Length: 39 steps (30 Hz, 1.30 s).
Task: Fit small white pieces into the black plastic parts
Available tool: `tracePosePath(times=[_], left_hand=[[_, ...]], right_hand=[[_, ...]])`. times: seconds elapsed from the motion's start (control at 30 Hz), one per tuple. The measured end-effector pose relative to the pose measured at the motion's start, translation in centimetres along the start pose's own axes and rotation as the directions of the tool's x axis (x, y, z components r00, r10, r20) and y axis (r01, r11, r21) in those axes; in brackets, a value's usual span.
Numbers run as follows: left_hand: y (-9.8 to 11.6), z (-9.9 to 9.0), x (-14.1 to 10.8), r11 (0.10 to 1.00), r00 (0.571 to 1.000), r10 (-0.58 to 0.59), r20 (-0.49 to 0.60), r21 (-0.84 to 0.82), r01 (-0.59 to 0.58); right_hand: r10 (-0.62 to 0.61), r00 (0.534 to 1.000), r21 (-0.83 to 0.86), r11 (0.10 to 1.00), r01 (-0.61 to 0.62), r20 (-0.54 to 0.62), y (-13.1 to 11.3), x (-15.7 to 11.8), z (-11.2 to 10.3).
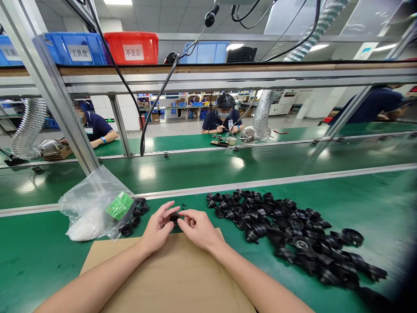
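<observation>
Between my two hands is a small round black plastic part (174,218), held just above the far edge of a brown cardboard sheet (163,274). My left hand (160,228) grips it from the left with thumb and fingers. From the right, my right hand (197,226) pinches the same part with thumb and forefinger. The fingers cover much of it, so its full shape is hidden. A few tiny black bits (184,205) lie on the green bench just beyond my fingertips. To the right spreads a large heap of similar black plastic parts (280,224).
At left, a clear plastic bag (94,208) with a green label leans by a metal post, with several black parts (135,216) beside it. A conveyor belt (195,167) runs beyond the bench. Cables (163,91) hang down under a shelf with bins (132,48). Co-workers sit opposite.
</observation>
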<state>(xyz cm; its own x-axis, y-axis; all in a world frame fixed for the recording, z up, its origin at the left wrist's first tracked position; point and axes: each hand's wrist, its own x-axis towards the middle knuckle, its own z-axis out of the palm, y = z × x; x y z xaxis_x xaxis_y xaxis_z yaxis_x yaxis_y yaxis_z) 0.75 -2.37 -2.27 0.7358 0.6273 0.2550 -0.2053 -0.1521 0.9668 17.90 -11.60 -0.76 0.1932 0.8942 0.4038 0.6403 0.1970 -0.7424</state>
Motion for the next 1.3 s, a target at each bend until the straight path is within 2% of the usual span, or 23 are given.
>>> tracePosePath(times=[0.1, 0.37, 0.7, 0.97, 1.07, 1.17, 1.23, 1.3], left_hand=[[-0.2, 0.2, -0.2, 0.999, 1.000, 0.002, 0.025, 0.042, -0.003], [-0.3, 0.6, -0.3, 0.981, 0.997, 0.054, -0.056, 0.189, -0.042], [-0.5, 0.5, -0.3, 0.965, 0.993, 0.111, -0.033, 0.241, -0.100], [0.0, 0.7, -0.4, 0.977, 0.997, 0.059, -0.048, 0.207, -0.048], [-0.1, 0.8, -0.4, 0.986, 0.999, 0.028, -0.046, 0.165, -0.020], [-0.3, 0.8, -0.3, 0.987, 1.000, 0.008, -0.025, 0.159, -0.004], [-0.4, 0.7, -0.2, 0.974, 0.999, 0.030, -0.033, 0.226, -0.021], [-0.4, 0.3, 0.1, 0.919, 0.989, 0.130, -0.074, 0.383, -0.092]], right_hand=[[-0.013, 1.000, -0.030, 0.999, 0.013, -0.003, -0.1, -0.1, 0.2], [-0.037, 0.999, -0.061, 0.997, 0.037, -0.006, -0.2, 0.0, 0.2], [-0.079, 0.997, -0.106, 0.991, 0.079, 0.001, -0.5, -0.1, 0.0], [-0.138, 0.990, -0.234, 0.963, 0.132, -0.009, -1.1, -0.3, 0.1], [-0.101, 0.995, -0.278, 0.956, 0.092, -0.019, -1.2, -0.5, 0.6], [-0.020, 1.000, -0.365, 0.931, 0.025, 0.019, -1.3, -0.3, 0.3], [0.041, 0.998, -0.479, 0.878, -0.012, 0.050, -1.2, 0.1, -0.7], [0.118, 0.993, -0.630, 0.773, -0.073, 0.031, -0.8, 0.7, -2.3]])
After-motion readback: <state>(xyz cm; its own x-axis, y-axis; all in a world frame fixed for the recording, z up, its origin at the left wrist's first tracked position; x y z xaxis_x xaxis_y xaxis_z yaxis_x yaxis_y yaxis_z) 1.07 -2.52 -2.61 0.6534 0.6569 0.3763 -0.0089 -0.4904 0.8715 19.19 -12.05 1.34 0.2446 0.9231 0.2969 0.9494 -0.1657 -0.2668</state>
